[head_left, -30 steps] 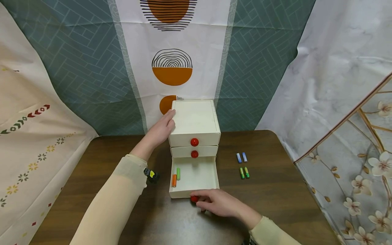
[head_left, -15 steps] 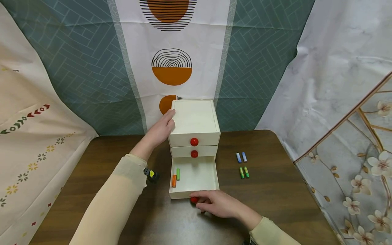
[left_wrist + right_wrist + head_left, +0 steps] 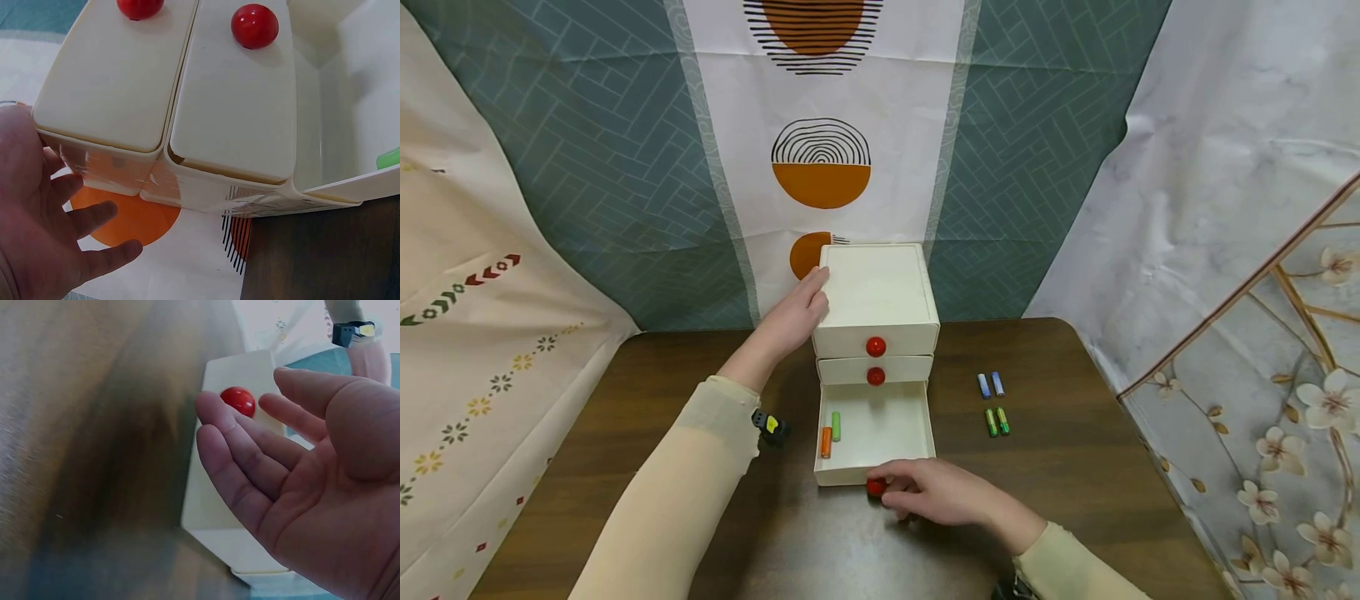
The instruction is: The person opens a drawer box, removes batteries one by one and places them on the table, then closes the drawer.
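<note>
A white drawer cabinet (image 3: 880,287) with red round knobs stands on the table; its bottom drawer (image 3: 887,429) is pulled out. Inside that drawer, along its left side, lie an orange battery (image 3: 826,442) and a green battery (image 3: 836,426). My left hand (image 3: 793,315) rests against the cabinet's upper left side, fingers spread in the left wrist view. Beside the bottom drawer's red knob (image 3: 239,401), my right hand (image 3: 936,492) has its fingers loosely extended, and the knob shows between fingers and thumb without being gripped. The two upper drawers (image 3: 234,94) are closed.
To the right of the cabinet, two blue-and-white batteries (image 3: 990,385) and two green batteries (image 3: 997,422) lie on the brown wooden table (image 3: 1060,483). Patterned cloths (image 3: 1037,167) hang behind and at both sides.
My right hand has lifted slightly and its fingers have loosened around the bottom knob. The left hand, the drawer and the batteries stay as they were.
</note>
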`<state>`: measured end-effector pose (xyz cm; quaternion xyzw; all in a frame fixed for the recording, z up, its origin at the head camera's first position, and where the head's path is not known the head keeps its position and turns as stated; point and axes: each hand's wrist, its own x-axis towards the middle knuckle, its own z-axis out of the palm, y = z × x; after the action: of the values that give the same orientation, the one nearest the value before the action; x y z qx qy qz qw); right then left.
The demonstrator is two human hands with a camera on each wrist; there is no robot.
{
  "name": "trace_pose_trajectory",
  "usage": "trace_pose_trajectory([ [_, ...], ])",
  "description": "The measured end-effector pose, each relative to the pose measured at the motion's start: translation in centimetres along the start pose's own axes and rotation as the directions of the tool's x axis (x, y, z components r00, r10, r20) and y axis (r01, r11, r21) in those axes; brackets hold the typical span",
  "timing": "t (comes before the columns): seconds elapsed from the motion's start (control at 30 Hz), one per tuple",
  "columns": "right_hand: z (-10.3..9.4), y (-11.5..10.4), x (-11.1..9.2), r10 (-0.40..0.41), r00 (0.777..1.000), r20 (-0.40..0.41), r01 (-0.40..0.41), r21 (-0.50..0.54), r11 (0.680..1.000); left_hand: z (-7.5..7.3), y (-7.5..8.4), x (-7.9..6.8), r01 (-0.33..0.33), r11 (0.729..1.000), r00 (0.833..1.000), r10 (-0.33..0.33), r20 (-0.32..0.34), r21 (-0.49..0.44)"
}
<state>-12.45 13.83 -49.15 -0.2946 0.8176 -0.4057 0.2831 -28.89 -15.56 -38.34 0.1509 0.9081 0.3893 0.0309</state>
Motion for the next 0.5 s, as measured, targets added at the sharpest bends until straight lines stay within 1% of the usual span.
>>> trace_pose_trajectory([
  [0.17, -1.0, -0.7, -0.2, 0.009, 1.000, 0.016, -0.009, -0.023, 1.000, 0.0, 0.2, -0.2, 0.000, 1.000, 1.000, 0.000, 0.000, -0.004],
  [0.37, -1.7, -1.5, -0.1, -0.020, 1.000, 0.004, 0.020, -0.055, 0.998, 0.1, 0.1, -0.2, -0.008, 1.000, 1.000, 0.008, 0.000, -0.002],
  [0.5, -2.1, -1.8, 0.1, -0.024, 1.000, -0.003, 0.023, -0.054, 0.998, 0.0, 0.1, -0.2, -0.010, 1.000, 1.000, 0.010, -0.001, -0.001],
])
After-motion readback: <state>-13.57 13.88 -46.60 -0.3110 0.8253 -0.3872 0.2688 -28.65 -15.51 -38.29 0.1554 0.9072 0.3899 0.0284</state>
